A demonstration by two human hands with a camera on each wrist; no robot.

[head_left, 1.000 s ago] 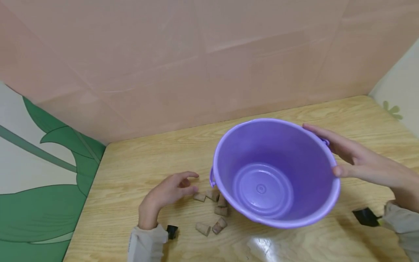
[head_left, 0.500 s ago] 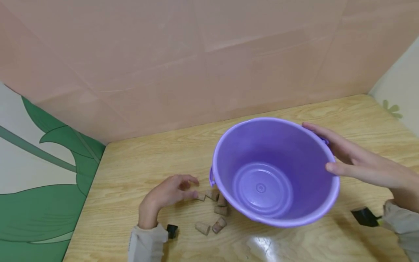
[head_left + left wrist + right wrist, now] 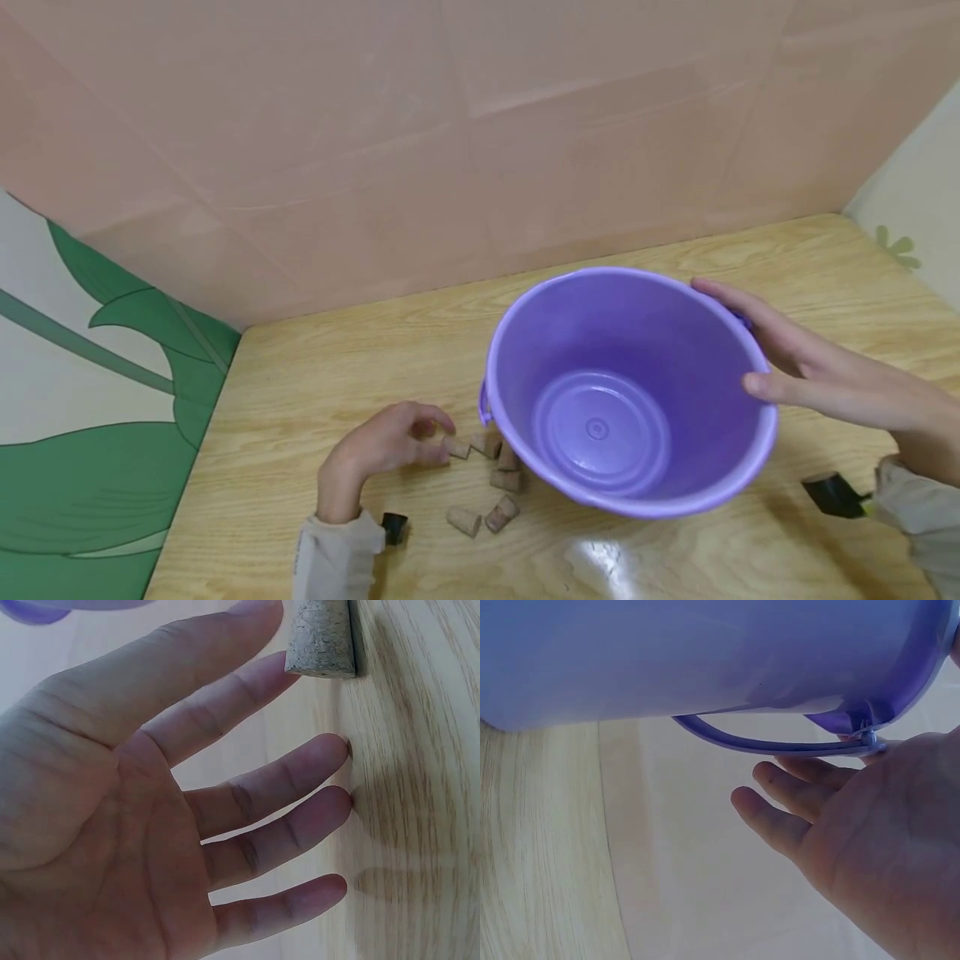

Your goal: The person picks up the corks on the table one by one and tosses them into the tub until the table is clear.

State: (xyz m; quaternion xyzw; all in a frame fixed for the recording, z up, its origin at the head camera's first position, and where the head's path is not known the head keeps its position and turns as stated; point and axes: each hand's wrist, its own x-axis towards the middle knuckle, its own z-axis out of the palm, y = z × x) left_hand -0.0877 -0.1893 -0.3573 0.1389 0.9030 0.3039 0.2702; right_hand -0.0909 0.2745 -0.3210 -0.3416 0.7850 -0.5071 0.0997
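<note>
In the head view my left hand (image 3: 390, 437) is low over the table, thumb and index finger spread on either side of one end of a cork (image 3: 458, 448). The left wrist view has that cork (image 3: 322, 637) lying on the wood, index fingertip right at its edge and thumb tip just short of it. The other fingers reach down toward the tabletop. A purple bucket (image 3: 600, 333) stands tilted, its mouth toward me, with nothing inside. My right hand (image 3: 817, 367) grips its right rim, thumb over the edge and fingers outside near the handle (image 3: 757, 742).
Several more corks lie in front of the bucket's left side, among them one cork (image 3: 464, 522) nearer me. The wooden table (image 3: 337, 350) meets a pinkish wall covering (image 3: 375, 167) at the back. A green leaf-patterned panel (image 3: 90, 492) borders the left.
My left thumb and index finger have moved in around the end of the nearest cork. My right thumb has slid further over the rim; the bucket has barely shifted.
</note>
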